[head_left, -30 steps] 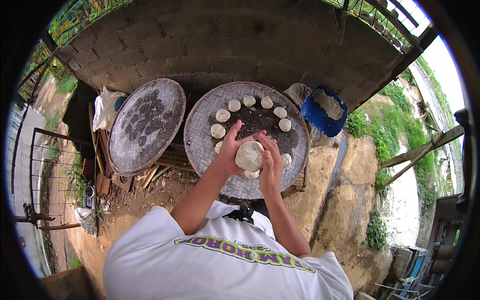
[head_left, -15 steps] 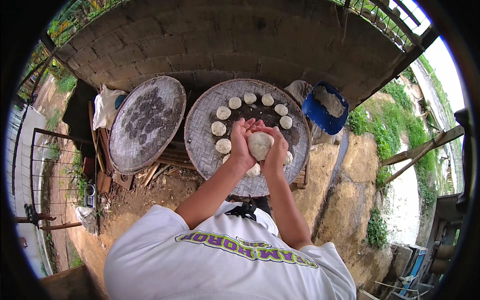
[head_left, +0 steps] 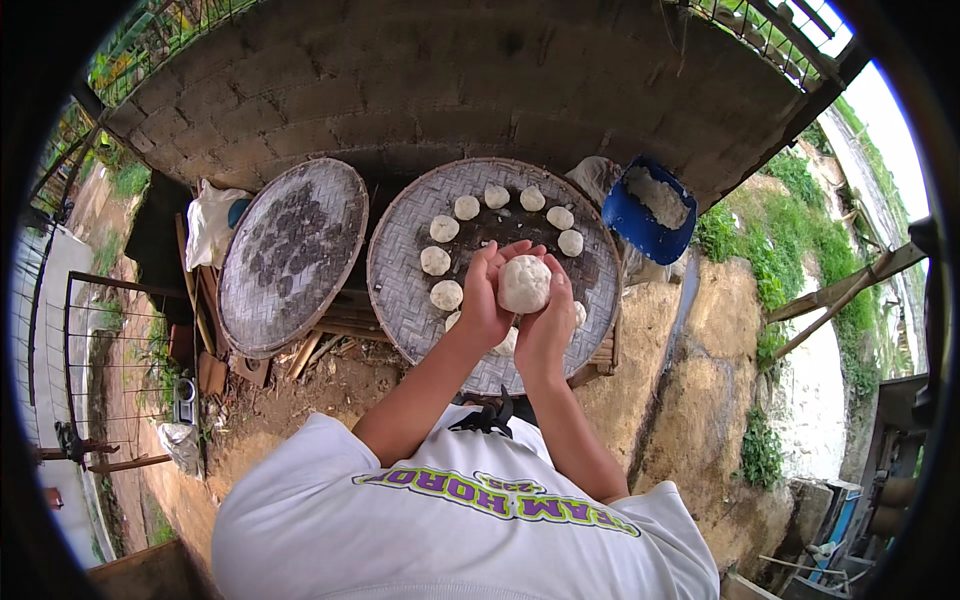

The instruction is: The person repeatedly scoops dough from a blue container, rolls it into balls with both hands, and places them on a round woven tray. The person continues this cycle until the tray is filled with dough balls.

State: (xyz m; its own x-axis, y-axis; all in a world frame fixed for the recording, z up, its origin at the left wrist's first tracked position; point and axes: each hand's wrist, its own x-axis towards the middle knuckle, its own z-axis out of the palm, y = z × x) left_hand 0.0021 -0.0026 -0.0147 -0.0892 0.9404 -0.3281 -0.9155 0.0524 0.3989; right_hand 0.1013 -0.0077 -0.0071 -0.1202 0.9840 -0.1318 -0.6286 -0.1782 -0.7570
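Observation:
A round white dough ball with a lumpy surface rests between my two hands above the round woven tray. My left hand cups it from the left side, and my right hand cups it from below and the right. Fingertips of the left hand show behind the ball. Beneath, several smaller dough balls lie in a ring along the tray, around a dark stained middle. My hands and forearms hide part of the ring's near side.
A second woven tray, dark-stained and without balls, leans at the left. Beside the main tray's far right edge sits a blue container holding white crumbly stuff. A block wall closes off the far side. White bags stand at the far left.
My hands have opened out around the dough ball, so more of its top shows. The ball has risen slightly in view. The trays and the ring of balls stay in place.

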